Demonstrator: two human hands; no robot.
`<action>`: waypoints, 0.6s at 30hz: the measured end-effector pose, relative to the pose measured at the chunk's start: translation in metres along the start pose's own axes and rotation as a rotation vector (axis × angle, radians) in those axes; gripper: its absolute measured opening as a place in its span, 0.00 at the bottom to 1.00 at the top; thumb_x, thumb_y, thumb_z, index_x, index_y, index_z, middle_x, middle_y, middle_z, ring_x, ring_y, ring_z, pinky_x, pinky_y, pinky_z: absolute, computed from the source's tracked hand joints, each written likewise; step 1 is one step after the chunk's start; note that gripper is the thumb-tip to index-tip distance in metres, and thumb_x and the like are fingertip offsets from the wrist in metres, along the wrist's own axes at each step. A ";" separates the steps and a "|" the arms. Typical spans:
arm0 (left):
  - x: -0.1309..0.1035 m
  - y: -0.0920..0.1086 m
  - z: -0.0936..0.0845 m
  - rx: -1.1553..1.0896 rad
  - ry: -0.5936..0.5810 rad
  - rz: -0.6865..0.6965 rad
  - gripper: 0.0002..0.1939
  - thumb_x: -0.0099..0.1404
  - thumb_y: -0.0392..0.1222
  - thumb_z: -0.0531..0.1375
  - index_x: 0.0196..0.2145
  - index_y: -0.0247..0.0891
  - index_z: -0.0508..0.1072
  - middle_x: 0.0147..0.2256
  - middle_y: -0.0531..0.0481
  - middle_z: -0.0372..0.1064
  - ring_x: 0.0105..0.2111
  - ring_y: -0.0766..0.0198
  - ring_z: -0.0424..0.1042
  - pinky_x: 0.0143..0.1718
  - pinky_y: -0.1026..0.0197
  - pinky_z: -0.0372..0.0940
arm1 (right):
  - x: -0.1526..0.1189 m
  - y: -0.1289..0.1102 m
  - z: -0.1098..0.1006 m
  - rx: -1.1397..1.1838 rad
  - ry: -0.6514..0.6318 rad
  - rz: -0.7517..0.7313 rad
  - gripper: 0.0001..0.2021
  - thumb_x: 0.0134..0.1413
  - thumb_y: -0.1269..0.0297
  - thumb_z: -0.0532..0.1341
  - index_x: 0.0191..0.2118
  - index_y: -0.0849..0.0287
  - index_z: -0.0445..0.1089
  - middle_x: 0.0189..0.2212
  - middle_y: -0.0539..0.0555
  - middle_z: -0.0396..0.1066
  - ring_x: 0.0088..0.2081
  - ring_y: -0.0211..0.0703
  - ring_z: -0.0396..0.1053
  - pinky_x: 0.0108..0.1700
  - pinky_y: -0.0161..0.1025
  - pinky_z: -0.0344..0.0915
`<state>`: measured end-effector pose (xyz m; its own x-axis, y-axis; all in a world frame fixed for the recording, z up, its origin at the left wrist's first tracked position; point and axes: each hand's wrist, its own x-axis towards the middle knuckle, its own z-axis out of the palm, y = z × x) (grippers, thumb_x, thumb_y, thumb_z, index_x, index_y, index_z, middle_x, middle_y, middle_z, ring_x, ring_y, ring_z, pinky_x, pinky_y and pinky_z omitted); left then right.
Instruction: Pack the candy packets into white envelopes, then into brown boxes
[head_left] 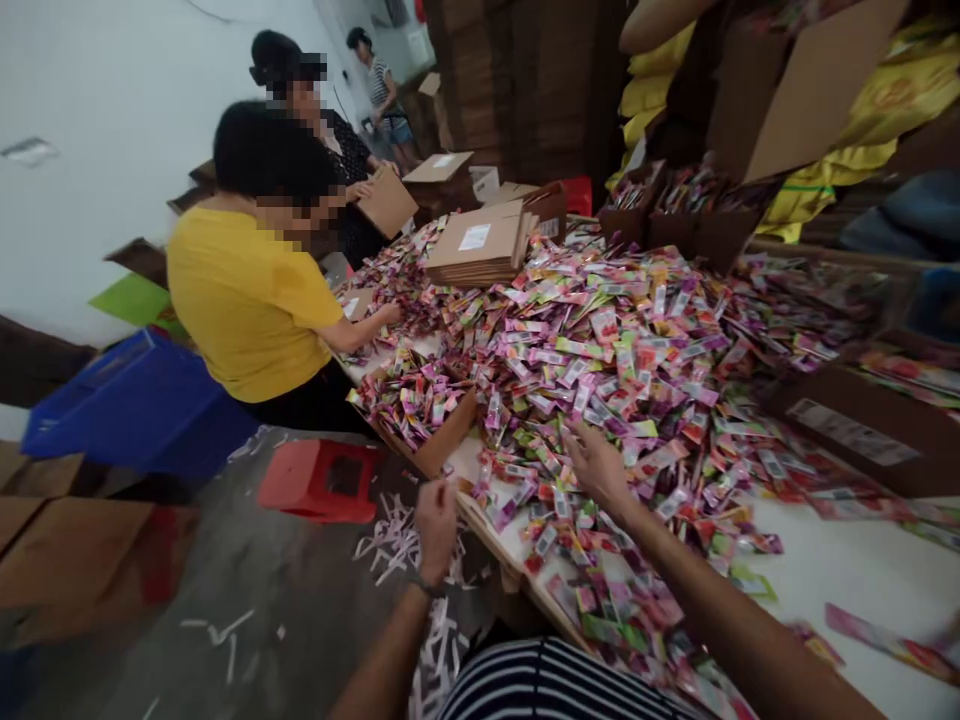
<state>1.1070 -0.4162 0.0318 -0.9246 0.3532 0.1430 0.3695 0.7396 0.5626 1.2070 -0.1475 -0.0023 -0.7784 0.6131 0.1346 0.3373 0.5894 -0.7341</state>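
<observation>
A large heap of small colourful packets (600,340) covers the white table (862,570). My right hand (596,462) rests on the packets near the table's front edge, fingers spread among them. My left hand (436,515) hovers off the table's corner, fingers curled; whether it holds anything is hard to tell. A brown cardboard box (420,410) filled with packets sits at the table's edge just beyond my left hand.
A person in a yellow shirt (247,300) sits at the table's left side, reaching into the packets. Two other people are farther back. Flat cardboard boxes (480,245), a red stool (319,480), a blue crate (127,400) and paper strips on the floor.
</observation>
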 end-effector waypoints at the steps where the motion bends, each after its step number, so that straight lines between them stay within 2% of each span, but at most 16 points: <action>1: 0.023 -0.014 -0.021 0.018 0.100 -0.028 0.21 0.70 0.51 0.45 0.43 0.37 0.72 0.40 0.39 0.70 0.43 0.51 0.68 0.49 0.46 0.63 | 0.022 -0.022 0.010 0.038 -0.011 -0.052 0.22 0.65 0.56 0.47 0.57 0.59 0.67 0.52 0.61 0.70 0.52 0.51 0.69 0.54 0.48 0.65; 3: 0.068 -0.033 -0.051 0.084 0.229 0.005 0.24 0.69 0.53 0.49 0.52 0.32 0.69 0.50 0.32 0.67 0.53 0.47 0.63 0.56 0.43 0.56 | 0.068 -0.066 0.034 0.015 -0.039 -0.156 0.25 0.63 0.57 0.52 0.63 0.60 0.61 0.56 0.62 0.67 0.56 0.51 0.66 0.56 0.47 0.63; 4: 0.086 -0.038 -0.059 0.145 0.235 0.062 0.27 0.67 0.54 0.52 0.56 0.31 0.66 0.54 0.31 0.64 0.57 0.45 0.59 0.59 0.42 0.54 | 0.089 -0.087 0.047 -0.030 -0.081 -0.219 0.28 0.62 0.59 0.55 0.65 0.62 0.56 0.59 0.64 0.63 0.58 0.51 0.62 0.58 0.46 0.61; 6: 0.114 -0.040 -0.062 0.297 0.136 0.200 0.29 0.66 0.52 0.55 0.60 0.35 0.64 0.60 0.34 0.61 0.62 0.43 0.53 0.61 0.39 0.49 | 0.120 -0.124 0.078 -0.169 -0.241 -0.347 0.35 0.60 0.60 0.58 0.69 0.64 0.48 0.63 0.66 0.57 0.62 0.52 0.58 0.61 0.45 0.58; 8: 0.128 -0.039 -0.052 0.419 -0.053 0.314 0.25 0.67 0.47 0.54 0.60 0.40 0.65 0.61 0.38 0.61 0.64 0.42 0.50 0.61 0.34 0.44 | 0.135 -0.151 0.110 -0.299 -0.433 -0.440 0.35 0.60 0.62 0.58 0.70 0.61 0.46 0.60 0.65 0.61 0.59 0.51 0.61 0.60 0.45 0.57; 10: 0.134 -0.040 -0.039 0.478 -0.195 0.365 0.21 0.68 0.42 0.51 0.57 0.42 0.68 0.59 0.39 0.64 0.63 0.45 0.53 0.61 0.29 0.37 | 0.137 -0.168 0.139 -0.370 -0.570 -0.471 0.32 0.61 0.64 0.57 0.69 0.57 0.50 0.53 0.63 0.70 0.54 0.51 0.67 0.57 0.45 0.61; 13: 0.142 -0.045 -0.029 0.454 -0.301 0.372 0.17 0.68 0.41 0.51 0.50 0.40 0.73 0.54 0.37 0.68 0.58 0.46 0.60 0.61 0.26 0.34 | 0.136 -0.181 0.164 -0.418 -0.656 -0.437 0.25 0.59 0.69 0.55 0.63 0.55 0.62 0.45 0.63 0.75 0.48 0.52 0.72 0.50 0.45 0.67; 16: 0.149 -0.047 -0.032 0.403 -0.326 0.372 0.14 0.66 0.39 0.53 0.46 0.35 0.74 0.49 0.35 0.70 0.54 0.43 0.64 0.59 0.24 0.37 | 0.143 -0.191 0.167 -0.443 -0.688 -0.408 0.18 0.55 0.72 0.56 0.49 0.57 0.75 0.42 0.62 0.77 0.45 0.52 0.74 0.46 0.43 0.68; 18: 0.151 -0.045 -0.036 0.391 -0.302 0.378 0.14 0.66 0.37 0.53 0.44 0.33 0.75 0.48 0.35 0.70 0.52 0.41 0.64 0.58 0.24 0.37 | 0.148 -0.198 0.160 -0.433 -0.669 -0.398 0.14 0.52 0.73 0.58 0.42 0.57 0.78 0.39 0.60 0.78 0.44 0.50 0.75 0.44 0.40 0.68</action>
<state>0.9477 -0.4167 0.0569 -0.6772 0.7358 0.0052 0.7257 0.6666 0.1703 0.9408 -0.2576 0.0565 -0.9811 -0.0356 -0.1902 0.0405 0.9234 -0.3817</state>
